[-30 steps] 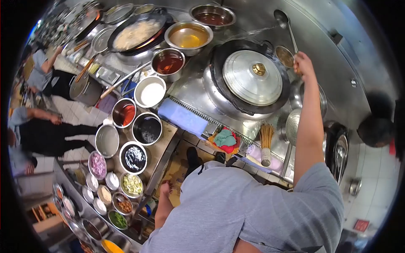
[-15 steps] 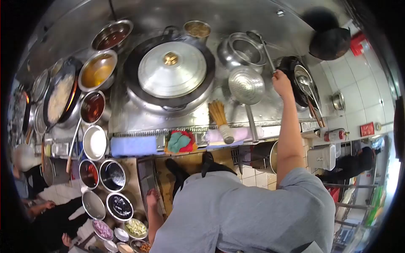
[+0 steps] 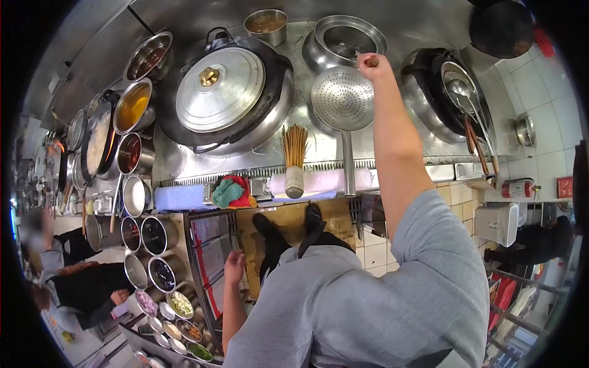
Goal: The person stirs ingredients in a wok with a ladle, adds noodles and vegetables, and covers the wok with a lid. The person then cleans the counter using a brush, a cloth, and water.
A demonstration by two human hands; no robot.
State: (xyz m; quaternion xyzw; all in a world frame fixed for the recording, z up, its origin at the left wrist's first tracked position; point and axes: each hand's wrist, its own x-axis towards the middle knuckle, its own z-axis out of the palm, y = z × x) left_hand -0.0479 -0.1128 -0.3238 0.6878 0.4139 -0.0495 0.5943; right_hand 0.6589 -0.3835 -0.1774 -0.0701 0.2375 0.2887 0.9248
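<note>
My right hand (image 3: pixel 373 65) is closed round a ladle's wooden handle end (image 3: pixel 372 61), above the near rim of a round metal pot (image 3: pixel 319 46). The ladle's bowl is inside the pot, mostly hidden. Just in front of the pot lies a perforated skimmer (image 3: pixel 342 98), its long handle toward me. A bamboo wok brush (image 3: pixel 295 156) rests to its left. My left hand (image 3: pixel 234 267) hangs low by my side with its fingers curled, away from the counter, and nothing shows in it.
A wok with a domed lid (image 3: pixel 224 92) stands left of the pot. On the right is another wok (image 3: pixel 423 76) with ladles. Sauce pots (image 3: pixel 157 236) and ingredient bowls (image 3: pixel 182 305) line the left. Folded cloths (image 3: pixel 325 180) lie along the front edge. Another person (image 3: pixel 92 288) works at left.
My right hand has moved up and over to the pot, and the ladle has gone from its rim down into it. The view has shifted. My left hand still hangs low.
</note>
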